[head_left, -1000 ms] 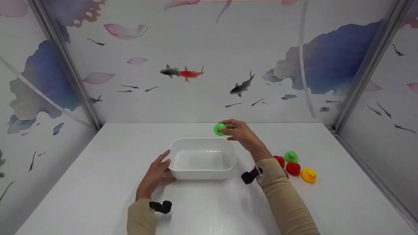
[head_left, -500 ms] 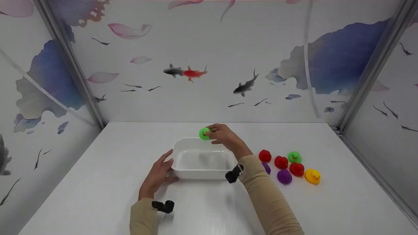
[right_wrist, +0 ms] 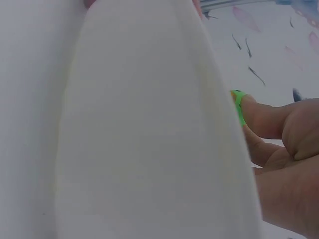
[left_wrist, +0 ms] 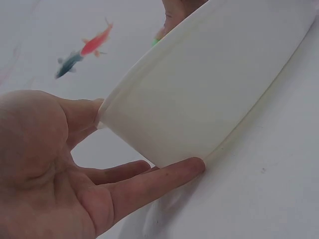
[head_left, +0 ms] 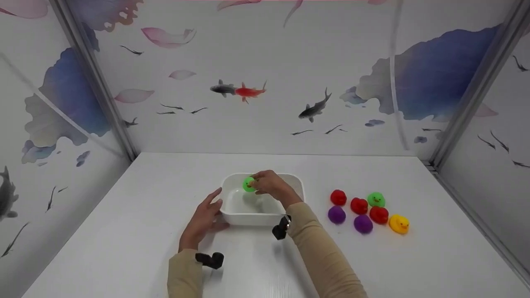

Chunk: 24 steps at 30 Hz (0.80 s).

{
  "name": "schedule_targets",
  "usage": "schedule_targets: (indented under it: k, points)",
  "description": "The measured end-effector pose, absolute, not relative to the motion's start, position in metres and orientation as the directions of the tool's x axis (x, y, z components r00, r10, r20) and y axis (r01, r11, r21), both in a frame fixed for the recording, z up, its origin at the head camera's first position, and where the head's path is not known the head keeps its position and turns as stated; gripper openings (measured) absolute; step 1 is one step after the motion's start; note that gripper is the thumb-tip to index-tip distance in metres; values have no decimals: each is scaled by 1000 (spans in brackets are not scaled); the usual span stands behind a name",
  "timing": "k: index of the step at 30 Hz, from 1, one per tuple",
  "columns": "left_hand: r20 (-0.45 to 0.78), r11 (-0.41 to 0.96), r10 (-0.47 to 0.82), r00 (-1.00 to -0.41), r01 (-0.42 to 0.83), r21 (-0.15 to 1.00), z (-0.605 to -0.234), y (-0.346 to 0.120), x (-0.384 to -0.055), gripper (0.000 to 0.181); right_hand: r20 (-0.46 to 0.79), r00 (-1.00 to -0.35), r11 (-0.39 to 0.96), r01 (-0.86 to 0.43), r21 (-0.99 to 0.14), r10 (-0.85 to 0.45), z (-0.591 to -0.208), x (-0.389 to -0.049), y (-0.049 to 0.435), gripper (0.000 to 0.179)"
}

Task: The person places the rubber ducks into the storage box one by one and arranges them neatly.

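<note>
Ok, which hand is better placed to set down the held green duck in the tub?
Probably the right hand: it already pinches the green duck at the opening of the tub. The left hand touches the tub's left end, better suited to steadying it.

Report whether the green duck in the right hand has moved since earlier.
Yes, left and lower in the head view: the green duck, right of the painted red fish a second ago, is now almost directly below it.
</note>
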State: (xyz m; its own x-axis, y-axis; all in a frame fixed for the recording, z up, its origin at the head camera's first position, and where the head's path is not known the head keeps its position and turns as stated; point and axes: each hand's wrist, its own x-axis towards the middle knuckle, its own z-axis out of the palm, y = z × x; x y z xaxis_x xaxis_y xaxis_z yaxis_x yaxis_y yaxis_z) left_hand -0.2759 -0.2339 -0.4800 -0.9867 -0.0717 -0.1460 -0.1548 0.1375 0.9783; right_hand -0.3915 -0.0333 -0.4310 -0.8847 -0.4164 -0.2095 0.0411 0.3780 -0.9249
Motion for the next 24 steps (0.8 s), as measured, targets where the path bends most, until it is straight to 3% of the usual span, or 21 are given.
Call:
schedule_targets:
  k: [24]
  points:
    - [-134,125,-77,-988,-143,982,-481,-234,-276,53,-255,-925,499,85,-863,-283,-454,-391,-73,32]
